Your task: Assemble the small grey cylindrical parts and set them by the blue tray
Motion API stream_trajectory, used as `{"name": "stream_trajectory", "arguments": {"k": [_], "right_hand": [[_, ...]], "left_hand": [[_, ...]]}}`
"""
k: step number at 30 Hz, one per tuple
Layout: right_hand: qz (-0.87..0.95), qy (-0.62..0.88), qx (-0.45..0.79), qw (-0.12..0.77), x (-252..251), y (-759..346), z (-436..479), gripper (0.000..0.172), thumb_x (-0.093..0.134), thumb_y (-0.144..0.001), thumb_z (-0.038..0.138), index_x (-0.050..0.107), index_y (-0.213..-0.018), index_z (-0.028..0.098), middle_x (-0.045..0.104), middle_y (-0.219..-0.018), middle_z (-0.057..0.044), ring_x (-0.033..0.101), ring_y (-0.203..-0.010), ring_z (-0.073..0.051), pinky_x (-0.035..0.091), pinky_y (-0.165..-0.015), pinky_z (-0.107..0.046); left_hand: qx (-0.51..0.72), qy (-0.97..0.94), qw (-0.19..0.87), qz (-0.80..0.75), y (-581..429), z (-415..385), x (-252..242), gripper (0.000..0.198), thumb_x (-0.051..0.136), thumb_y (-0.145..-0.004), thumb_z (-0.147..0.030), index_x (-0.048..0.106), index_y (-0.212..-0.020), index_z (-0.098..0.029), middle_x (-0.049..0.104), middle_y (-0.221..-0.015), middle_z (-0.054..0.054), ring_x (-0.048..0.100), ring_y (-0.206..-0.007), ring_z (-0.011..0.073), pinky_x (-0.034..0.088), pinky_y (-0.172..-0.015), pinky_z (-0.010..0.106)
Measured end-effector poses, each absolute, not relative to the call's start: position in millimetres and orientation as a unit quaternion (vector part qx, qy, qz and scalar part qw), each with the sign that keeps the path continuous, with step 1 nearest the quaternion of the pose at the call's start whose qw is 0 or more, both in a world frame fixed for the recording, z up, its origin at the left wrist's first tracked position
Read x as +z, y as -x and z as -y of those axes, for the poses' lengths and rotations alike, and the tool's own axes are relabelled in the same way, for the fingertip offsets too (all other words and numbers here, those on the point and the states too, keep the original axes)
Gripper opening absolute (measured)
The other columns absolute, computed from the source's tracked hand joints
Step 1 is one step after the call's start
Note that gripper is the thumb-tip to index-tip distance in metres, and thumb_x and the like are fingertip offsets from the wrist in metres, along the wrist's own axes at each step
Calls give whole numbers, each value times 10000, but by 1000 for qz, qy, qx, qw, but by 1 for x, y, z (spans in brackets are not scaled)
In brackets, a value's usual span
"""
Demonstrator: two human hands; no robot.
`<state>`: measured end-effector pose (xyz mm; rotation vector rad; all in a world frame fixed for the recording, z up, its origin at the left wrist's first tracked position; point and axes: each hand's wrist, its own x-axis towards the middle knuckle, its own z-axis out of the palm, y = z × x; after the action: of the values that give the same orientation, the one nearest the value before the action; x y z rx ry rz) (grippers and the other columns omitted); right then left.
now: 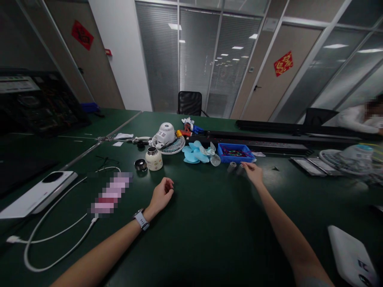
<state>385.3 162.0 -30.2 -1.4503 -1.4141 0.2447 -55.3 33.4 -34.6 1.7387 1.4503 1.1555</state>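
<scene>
Both forearms bare. Left wrist: smartwatch (141, 219), pale grey band, dark face. Near right arm, possibly a grey sleeve edge (312, 282).

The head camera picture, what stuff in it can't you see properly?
- Left hand: curled loosely, palm hidden by its own fingers, so whether it holds anything is unclear.
- Right hand: fingertips at two small grey cylinders, too small to identify.
- Blue tray: contents too small to make out.
- Pink patch on the table: blurred.
- White device: cut off by the bottom right edge.
</scene>
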Motion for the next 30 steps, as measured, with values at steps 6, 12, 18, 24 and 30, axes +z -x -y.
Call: {"name": "stream_trajectory", "arguments": {"k": [6,12,18,24,30], "right_hand": [[590,605,109,523,-39,-383,-159,556,509,-785,632,752,-932,155,742,-945,-128,688,-893,-265,540,-835,-406],[642,601,-9,475,-26,-381,-150,601,561,-766,646,679,-1155,204,598,-1273,-136,516,-1211,-307,347,-1059,-514],[746,595,-128,268,-9,-367,-157,571,683,-644,674,729,-1058,283,434,-1429,-94,230,-1391,-387,79,-1118,-617],[740,598,-119,286,0,-354,-158,392,741,-611,620,772,-794,274,515,-1348,-92,230,-1380,-400,46,-1093,-657],[840,460,33,285,15,-277,-87,378,771,-596,601,760,-842,315,528,-1363,-46,252,-1396,-367,74,-1102,-645]], "left_hand": [[435,-651,298,-545,55,-32,-32,215,525,-761,-100,531,-949,-206,587,-808,-17,573,-680,149,463,-623,263],[441,-650,293,-545,54,-31,-32,220,534,-747,-103,546,-942,-205,602,-806,-14,584,-674,151,461,-606,260],[438,-654,288,-545,53,-33,-36,236,529,-734,-86,539,-936,-210,593,-803,-20,580,-678,150,448,-601,252],[437,-661,275,-544,54,-33,-34,208,531,-759,-90,539,-932,-205,596,-804,-13,584,-677,155,464,-600,258],[444,-684,257,-518,41,-20,-21,112,596,-858,-255,596,-960,-211,654,-938,29,637,-839,192,519,-741,316]]}}
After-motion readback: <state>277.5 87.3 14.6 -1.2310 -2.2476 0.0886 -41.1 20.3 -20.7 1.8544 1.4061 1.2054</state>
